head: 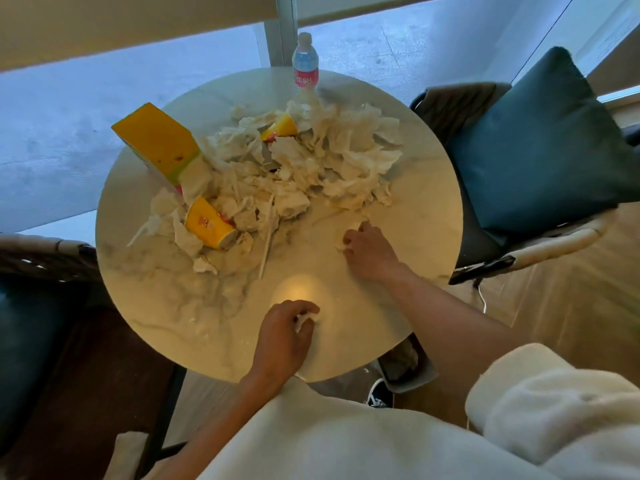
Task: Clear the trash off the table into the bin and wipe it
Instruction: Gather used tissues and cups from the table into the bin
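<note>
A: Head view — what on the table (398, 306)?

B: Round, marble-patterned. Heaped across the far half: a pile of crumpled napkins (311, 168). Amid the pile, a yellow paper cup (209, 224) lying on its side near the left edge, and a second yellow cup (281, 128) tipped over farther back. At the far left, leaning into the heap, a yellow carton (157, 140). Upright at the far rim, a water bottle (305, 64) with a pink label. Also a thin white straw (266, 251) running out from the heap toward the near side.

A: And the hands?

B: Left hand (284, 337) near the front edge, fingers curled around a small napkin scrap (304, 320), pressed to the table. Right hand (369, 251) farther in and to the right, fingers bent over another wad of napkin (346, 237) just at the near fringe of the pile.

A: The bin?

B: Down on the floor, half hidden under the near right rim: a grey bin (412, 374) with some crumpled paper inside. Just beside it, a dark shoe (379, 394).

A: Around the table?

B: To the right, a chair with a teal cushion (540, 150).
</note>
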`<move>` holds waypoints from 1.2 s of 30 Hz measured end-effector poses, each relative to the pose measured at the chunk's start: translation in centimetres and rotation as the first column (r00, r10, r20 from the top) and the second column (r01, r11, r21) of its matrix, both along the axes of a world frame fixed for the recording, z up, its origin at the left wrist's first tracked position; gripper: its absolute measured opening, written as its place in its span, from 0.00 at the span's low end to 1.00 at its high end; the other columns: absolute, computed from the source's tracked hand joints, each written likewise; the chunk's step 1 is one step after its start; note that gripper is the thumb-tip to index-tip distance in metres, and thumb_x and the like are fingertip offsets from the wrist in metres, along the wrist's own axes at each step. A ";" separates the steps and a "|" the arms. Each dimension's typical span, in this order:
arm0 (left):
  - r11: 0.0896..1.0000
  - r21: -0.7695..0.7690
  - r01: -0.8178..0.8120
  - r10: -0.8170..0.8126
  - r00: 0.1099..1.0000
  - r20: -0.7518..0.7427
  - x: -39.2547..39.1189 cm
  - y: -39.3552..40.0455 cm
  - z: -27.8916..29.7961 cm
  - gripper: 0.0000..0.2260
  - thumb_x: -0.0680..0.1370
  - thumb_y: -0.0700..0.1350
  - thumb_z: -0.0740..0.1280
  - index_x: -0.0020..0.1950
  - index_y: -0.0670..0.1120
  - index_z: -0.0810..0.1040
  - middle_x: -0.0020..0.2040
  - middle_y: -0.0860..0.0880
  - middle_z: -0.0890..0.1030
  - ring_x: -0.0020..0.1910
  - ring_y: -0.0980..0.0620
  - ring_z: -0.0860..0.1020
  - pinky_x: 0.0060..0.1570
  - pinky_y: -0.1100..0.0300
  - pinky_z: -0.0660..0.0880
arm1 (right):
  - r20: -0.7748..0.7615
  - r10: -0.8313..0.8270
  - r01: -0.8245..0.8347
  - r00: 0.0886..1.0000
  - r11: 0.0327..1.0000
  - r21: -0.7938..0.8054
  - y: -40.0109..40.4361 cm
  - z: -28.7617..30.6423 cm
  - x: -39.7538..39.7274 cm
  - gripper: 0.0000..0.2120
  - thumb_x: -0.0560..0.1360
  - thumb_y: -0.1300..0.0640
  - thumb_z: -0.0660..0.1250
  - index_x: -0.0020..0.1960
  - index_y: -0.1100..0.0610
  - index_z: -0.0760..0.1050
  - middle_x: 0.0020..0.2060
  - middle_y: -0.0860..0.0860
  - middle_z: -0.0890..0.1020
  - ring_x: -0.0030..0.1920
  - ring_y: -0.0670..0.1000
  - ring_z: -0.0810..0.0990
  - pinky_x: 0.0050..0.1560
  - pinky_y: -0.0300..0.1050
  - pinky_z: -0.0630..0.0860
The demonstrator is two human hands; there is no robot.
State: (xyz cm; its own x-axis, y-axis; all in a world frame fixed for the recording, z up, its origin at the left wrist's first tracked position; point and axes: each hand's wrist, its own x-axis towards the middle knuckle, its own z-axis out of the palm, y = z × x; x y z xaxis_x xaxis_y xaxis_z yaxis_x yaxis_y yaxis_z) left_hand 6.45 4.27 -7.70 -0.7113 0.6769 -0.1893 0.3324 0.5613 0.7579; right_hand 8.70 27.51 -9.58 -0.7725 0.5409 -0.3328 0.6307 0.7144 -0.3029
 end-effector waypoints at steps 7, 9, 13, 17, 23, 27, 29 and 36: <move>0.995 0.037 0.097 -0.100 0.988 0.120 2.0 1.1 1.0 0.21 0.72 0.31 0.70 0.33 0.59 0.76 0.33 0.59 0.76 0.33 0.62 0.72 0.35 0.73 0.65 | -0.245 -0.258 0.187 0.934 0.942 -0.278 -1.3 0.2 6.2 0.09 0.73 0.65 0.63 0.51 0.60 0.79 0.44 0.52 0.77 0.45 0.52 0.75 0.43 0.40 0.66; 0.991 0.036 0.128 -0.131 0.981 0.142 3.3 2.6 1.2 0.23 0.71 0.29 0.69 0.30 0.58 0.76 0.32 0.58 0.77 0.32 0.61 0.72 0.35 0.73 0.66 | -0.281 -0.329 0.220 0.902 0.908 -0.356 -2.0 0.5 9.6 0.08 0.72 0.66 0.64 0.48 0.59 0.80 0.42 0.49 0.77 0.42 0.48 0.74 0.42 0.37 0.67; 0.982 0.017 0.187 -0.186 0.961 0.205 6.3 5.3 1.2 0.22 0.71 0.31 0.71 0.29 0.59 0.78 0.33 0.60 0.80 0.34 0.59 0.76 0.37 0.70 0.70 | -0.268 -0.485 0.312 0.833 0.810 -0.497 -3.4 0.6 16.7 0.11 0.72 0.66 0.65 0.43 0.51 0.79 0.42 0.46 0.80 0.39 0.41 0.76 0.40 0.25 0.69; 0.962 -0.049 0.270 -0.247 0.930 0.270 10.2 7.3 0.9 0.20 0.70 0.33 0.73 0.33 0.60 0.80 0.37 0.62 0.83 0.39 0.59 0.80 0.43 0.67 0.75 | -0.170 -0.676 0.477 0.717 0.653 -0.588 -3.8 -1.7 23.7 0.13 0.73 0.67 0.66 0.38 0.51 0.79 0.39 0.49 0.81 0.36 0.40 0.78 0.35 0.30 0.71; 0.911 -0.154 0.384 -0.267 0.829 0.492 15.8 8.8 -2.6 0.21 0.66 0.34 0.76 0.47 0.61 0.80 0.42 0.52 0.82 0.43 0.55 0.81 0.51 0.54 0.80 | 0.030 -0.756 0.621 0.654 0.513 -0.593 -2.6 -9.1 31.2 0.12 0.74 0.68 0.67 0.39 0.52 0.81 0.46 0.51 0.81 0.47 0.49 0.79 0.41 0.23 0.69; 0.877 -0.188 0.442 -0.250 0.755 0.606 18.4 10.5 -7.2 0.26 0.68 0.33 0.75 0.55 0.60 0.76 0.57 0.60 0.78 0.50 0.65 0.78 0.56 0.61 0.77 | 0.135 -0.761 0.663 0.634 0.445 -0.603 -1.2 -15.7 33.5 0.08 0.76 0.66 0.65 0.50 0.60 0.83 0.51 0.54 0.81 0.50 0.48 0.79 0.46 0.26 0.70; 0.871 -0.198 0.451 -0.241 0.741 0.627 19.2 11.6 -9.8 0.27 0.68 0.33 0.75 0.56 0.62 0.74 0.61 0.62 0.74 0.51 0.64 0.77 0.56 0.62 0.77 | 0.196 -0.741 0.673 0.643 0.423 -0.607 -0.5 -19.0 34.0 0.09 0.77 0.64 0.64 0.52 0.59 0.82 0.54 0.55 0.80 0.55 0.51 0.79 0.51 0.34 0.71; 0.821 -0.376 0.430 -0.141 0.791 0.596 20.6 15.0 -20.6 0.29 0.67 0.40 0.77 0.67 0.49 0.75 0.64 0.54 0.75 0.61 0.56 0.74 0.61 0.55 0.75 | 0.353 -0.685 0.691 0.638 0.307 -0.654 1.8 -28.7 33.4 0.16 0.78 0.64 0.60 0.61 0.58 0.79 0.62 0.55 0.78 0.55 0.49 0.77 0.48 0.32 0.69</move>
